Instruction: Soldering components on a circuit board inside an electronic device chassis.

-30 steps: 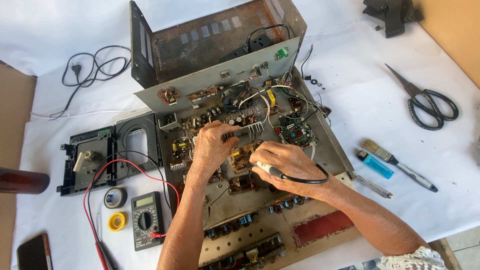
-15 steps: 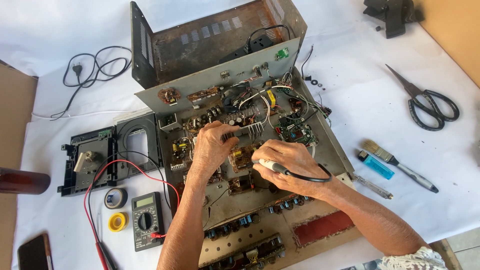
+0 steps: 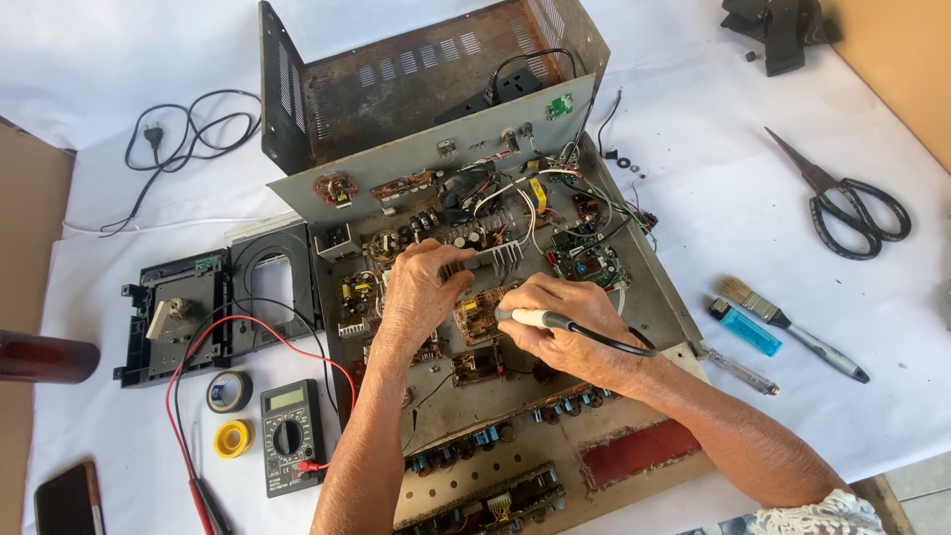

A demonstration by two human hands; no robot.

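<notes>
An opened metal chassis [image 3: 654, 297] full of circuit boards, wires and capacitors lies in the middle of the white-covered table. My left hand [image 3: 421, 289] rests on the boards near the centre, fingers bent down onto the parts. My right hand [image 3: 565, 322] grips a pen-like tool [image 3: 530, 318] with a pale handle and a black cord, its tip pointing left at a small brown circuit board [image 3: 478, 315]. The two hands almost touch over that board.
A black digital multimeter [image 3: 290, 434] with red and black leads lies at the lower left, beside a roll of black tape [image 3: 229, 390] and a yellow roll [image 3: 235, 437]. A black front panel [image 3: 213, 302] lies left. Scissors [image 3: 847, 208], a brush [image 3: 788, 324] and a blue lighter [image 3: 745, 328] lie right.
My right hand has shifted slightly left and up with the tool, bringing its tip closer to the small brown board. My left hand stays in place.
</notes>
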